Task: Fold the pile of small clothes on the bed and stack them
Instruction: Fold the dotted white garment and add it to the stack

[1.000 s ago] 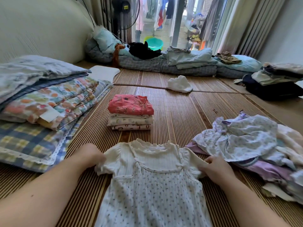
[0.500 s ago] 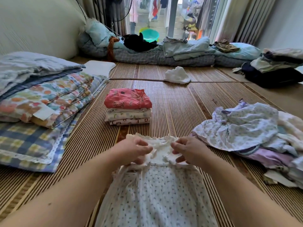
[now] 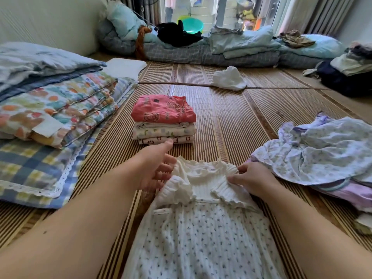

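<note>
A small white dress with a tiny floral print lies flat on the bamboo mat in front of me, both frilled sleeves folded in over the chest. My left hand hovers open at the dress's left shoulder, fingers spread. My right hand rests on the right folded sleeve, thumb and fingers pinching its frill. Just beyond stands a stack of folded clothes with a red piece on top. The unfolded pile of pale floral and lilac garments lies at the right.
Folded quilts and a checked blanket fill the left side. A white cloth lies further back on the mat. Bedding lines the far edge, and more stacked clothes sit at the far right.
Both sleeves went from spread out to folded in over the chest. My left hand has since let go and moved left; my right hand stays on the right sleeve.
</note>
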### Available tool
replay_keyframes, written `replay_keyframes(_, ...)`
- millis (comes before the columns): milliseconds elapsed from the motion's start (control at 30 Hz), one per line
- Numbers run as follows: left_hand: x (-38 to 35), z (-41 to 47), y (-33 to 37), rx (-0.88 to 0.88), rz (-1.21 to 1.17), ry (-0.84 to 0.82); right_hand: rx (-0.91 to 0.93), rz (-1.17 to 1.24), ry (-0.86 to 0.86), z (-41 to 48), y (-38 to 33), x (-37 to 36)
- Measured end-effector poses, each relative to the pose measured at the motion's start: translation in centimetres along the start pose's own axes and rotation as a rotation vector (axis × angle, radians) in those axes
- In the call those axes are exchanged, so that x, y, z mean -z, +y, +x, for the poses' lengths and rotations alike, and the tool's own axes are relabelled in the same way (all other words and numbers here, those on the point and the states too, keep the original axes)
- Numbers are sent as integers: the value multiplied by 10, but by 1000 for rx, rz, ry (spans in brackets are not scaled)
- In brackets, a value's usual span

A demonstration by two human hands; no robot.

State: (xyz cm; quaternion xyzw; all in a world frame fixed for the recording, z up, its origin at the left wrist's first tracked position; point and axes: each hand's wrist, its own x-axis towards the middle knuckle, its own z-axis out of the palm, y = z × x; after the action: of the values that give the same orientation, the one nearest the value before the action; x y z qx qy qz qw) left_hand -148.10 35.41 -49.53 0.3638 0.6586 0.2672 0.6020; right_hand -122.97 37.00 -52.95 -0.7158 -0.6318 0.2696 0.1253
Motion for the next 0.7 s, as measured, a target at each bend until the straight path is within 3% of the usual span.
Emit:
replay_keyframes(133, -3, 8, -14, -61, 527, 212, 18, 8, -1, 1, 1, -3)
replay_keyframes(267, -15, 10, -22, -136, 641, 162, 11, 183, 62, 1, 1, -4)
replay_keyframes(333, -17, 7, -19, -175, 553, 133, -21, 392, 40, -1, 1, 2)
replay_keyframes(533, 1, 2, 2, -258, -84, 98, 52, 764, 73, -12, -2, 39)
replay_keyframes(633, 2, -1, 11, -464, -142, 133, 162, 924, 150, -20, -6, 53)
replay_keyframes(700, 5, -3, 12, -560, -131, 107, 233, 894, 193, -27, -2, 58)
